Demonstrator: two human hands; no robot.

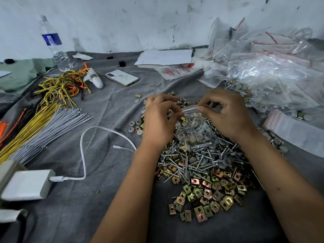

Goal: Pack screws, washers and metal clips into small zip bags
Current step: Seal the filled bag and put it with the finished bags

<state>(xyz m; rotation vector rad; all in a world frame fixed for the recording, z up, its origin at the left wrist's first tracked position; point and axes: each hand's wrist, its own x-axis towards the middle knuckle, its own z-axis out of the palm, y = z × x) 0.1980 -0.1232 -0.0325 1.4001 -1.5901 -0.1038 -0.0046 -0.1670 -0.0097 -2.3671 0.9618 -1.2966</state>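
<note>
Sealing step — left hand (158, 118) and right hand (226, 113) fingers pinch the zip strip of a small clear filled zip bag (191, 127), frame centre, over the screw-and-clip pile (201, 165). Next — probably press the strip along.

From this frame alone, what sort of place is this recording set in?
Probably an informal piecework packing spot, not a factory line: a grey cloth spread against a scuffed wall, a loose heap of screws and clips, and a pile of zip bags. Both hands pinch one bag.
</note>
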